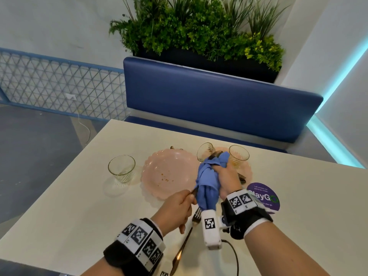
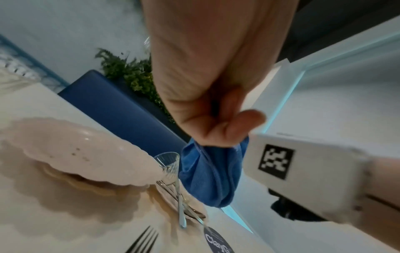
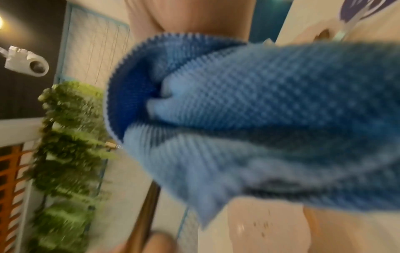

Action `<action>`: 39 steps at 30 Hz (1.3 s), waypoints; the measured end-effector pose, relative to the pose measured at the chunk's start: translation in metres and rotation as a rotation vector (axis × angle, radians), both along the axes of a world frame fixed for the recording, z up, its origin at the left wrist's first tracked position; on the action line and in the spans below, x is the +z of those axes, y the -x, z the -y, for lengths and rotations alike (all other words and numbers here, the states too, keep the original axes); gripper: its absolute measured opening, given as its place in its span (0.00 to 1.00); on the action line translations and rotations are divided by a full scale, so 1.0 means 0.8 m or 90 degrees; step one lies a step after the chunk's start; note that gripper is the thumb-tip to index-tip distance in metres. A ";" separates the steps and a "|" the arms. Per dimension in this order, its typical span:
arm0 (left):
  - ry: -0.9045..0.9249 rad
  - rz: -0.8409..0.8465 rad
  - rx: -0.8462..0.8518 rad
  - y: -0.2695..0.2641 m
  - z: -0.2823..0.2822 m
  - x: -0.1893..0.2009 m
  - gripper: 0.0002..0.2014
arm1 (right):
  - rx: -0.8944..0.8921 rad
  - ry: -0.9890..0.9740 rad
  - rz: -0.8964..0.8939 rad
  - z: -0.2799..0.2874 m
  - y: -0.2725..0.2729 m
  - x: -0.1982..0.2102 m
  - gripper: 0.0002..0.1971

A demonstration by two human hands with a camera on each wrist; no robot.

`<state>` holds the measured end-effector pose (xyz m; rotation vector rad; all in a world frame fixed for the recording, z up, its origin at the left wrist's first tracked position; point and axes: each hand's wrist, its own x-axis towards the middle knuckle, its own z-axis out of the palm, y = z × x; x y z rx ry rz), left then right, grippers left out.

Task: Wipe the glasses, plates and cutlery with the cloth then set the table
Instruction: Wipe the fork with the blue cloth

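Two-handed hold above the table [image 1: 79,196].

- Grips with the left hand [image 1: 175,208] the dark handle end of a utensil [image 1: 194,191], fingers curled round it.
- Clamps with the right hand [image 1: 227,180] a blue cloth [image 1: 207,186], bunched and wrapped round the utensil's shaft. Leaves the rounded far end of the utensil exposed past the cloth.
- Holds utensil and cloth above the right side of the first pink plate [image 1: 169,174], scalloped at the rim and specked with brown crumbs.

Around the hold:

- Behind the right hand: second pink plate [image 1: 247,168], carrying more cutlery [image 1: 242,177].
- At its far side: middle glass [image 1: 205,151] and right glass [image 1: 239,156], both upright; on the plate or behind it, cannot tell.
- Just left of the first pink plate: left glass [image 1: 121,168], upright on the table.
- Between the wrists: fork [image 1: 196,215], flat on the table, tines toward the plates.
- Right of the right wrist: round purple sticker [image 1: 264,196], flat on the table.
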<state>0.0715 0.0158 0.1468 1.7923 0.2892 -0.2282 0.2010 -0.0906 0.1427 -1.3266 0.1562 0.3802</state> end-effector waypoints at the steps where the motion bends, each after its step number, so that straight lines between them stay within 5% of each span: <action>1: 0.003 0.005 -0.003 0.000 0.003 0.000 0.12 | -0.016 0.004 0.021 0.010 -0.005 0.004 0.10; 5: -0.106 0.062 -0.030 -0.006 0.015 0.009 0.11 | -0.089 0.028 0.062 0.029 -0.005 0.014 0.06; 9: -0.167 0.088 -0.013 -0.018 0.025 0.009 0.11 | -0.016 -0.016 -0.101 0.027 0.007 0.001 0.10; 14: -0.054 0.026 0.086 -0.040 0.042 -0.005 0.10 | 0.055 -0.052 -0.135 0.024 0.038 -0.008 0.19; 17: 0.073 -0.080 0.074 -0.049 0.037 0.003 0.12 | 0.116 0.053 -0.027 0.044 0.041 -0.008 0.11; 19: 0.138 -0.083 0.099 -0.063 0.024 0.006 0.19 | 0.173 0.122 0.037 0.058 0.045 -0.010 0.08; 21: 0.210 -0.055 0.089 -0.073 0.018 0.011 0.14 | 0.233 0.160 0.094 0.062 0.056 -0.011 0.08; 28: 0.219 -0.055 0.203 -0.075 0.047 -0.008 0.13 | 0.298 0.193 0.079 0.063 0.083 -0.025 0.09; 32: 0.321 -0.095 0.328 -0.081 0.038 -0.022 0.13 | 0.357 0.286 0.073 0.074 0.092 -0.039 0.08; 36: 0.279 -0.096 0.224 -0.072 0.039 -0.035 0.09 | 0.364 0.331 0.073 0.087 0.092 -0.051 0.07; 39: 0.252 -0.085 0.258 -0.066 0.037 -0.049 0.11 | 0.437 0.383 0.055 0.103 0.091 -0.043 0.06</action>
